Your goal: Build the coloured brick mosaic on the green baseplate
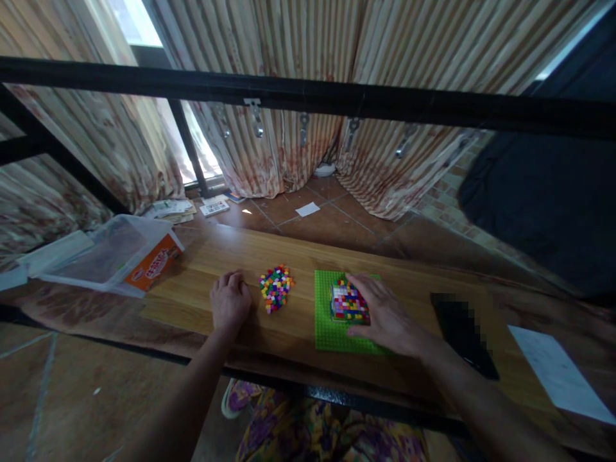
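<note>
A green baseplate (327,321) lies on the wooden table (212,269) with a multicoloured brick block (347,301) built on it. My right hand (385,314) cups the right side of that block, fingers curved around its far and near edges. A loose pile of small coloured bricks (276,287) sits to the left of the plate. Resting on the table just left of the pile, my left hand (230,300) has its fingers curled in, and nothing shows in it.
A clear plastic box with an orange label (115,256) lies at the table's left end. A dark phone-like object (464,333) and a white paper sheet (558,372) lie at the right. A black metal bar (308,96) crosses overhead; curtains hang behind.
</note>
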A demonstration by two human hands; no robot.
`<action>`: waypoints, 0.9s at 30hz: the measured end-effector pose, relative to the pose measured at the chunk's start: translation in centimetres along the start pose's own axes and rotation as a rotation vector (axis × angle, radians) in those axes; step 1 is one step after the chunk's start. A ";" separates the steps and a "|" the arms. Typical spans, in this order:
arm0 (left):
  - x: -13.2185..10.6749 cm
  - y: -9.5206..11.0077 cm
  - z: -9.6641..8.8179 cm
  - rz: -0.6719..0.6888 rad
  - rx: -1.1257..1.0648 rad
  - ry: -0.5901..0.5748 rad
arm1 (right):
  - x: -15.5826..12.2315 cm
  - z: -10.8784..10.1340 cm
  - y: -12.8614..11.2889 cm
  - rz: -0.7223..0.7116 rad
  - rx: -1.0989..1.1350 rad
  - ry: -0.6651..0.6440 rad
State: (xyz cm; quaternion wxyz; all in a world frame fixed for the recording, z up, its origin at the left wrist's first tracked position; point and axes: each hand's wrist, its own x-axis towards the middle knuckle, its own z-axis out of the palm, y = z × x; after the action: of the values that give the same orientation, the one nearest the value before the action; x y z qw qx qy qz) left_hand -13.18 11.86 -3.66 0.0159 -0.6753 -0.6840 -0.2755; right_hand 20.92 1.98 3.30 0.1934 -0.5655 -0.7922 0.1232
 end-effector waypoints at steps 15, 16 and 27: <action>-0.2 0.0 0.1 -0.008 -0.012 -0.001 | -1.0 0.1 2.6 0.154 -0.113 0.085; -0.3 0.0 0.1 -0.012 -0.012 -0.005 | -0.8 0.0 2.0 0.132 -0.131 0.108; -0.5 0.2 0.1 -0.046 -0.008 -0.017 | 5.5 10.2 -9.2 0.084 0.248 0.122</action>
State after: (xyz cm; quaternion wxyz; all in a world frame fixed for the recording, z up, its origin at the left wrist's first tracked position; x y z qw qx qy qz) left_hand -12.89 11.46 -3.83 0.0011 -0.6619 -0.6983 -0.2725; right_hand 6.94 4.42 -1.11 0.3042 -0.5763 -0.7334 0.1937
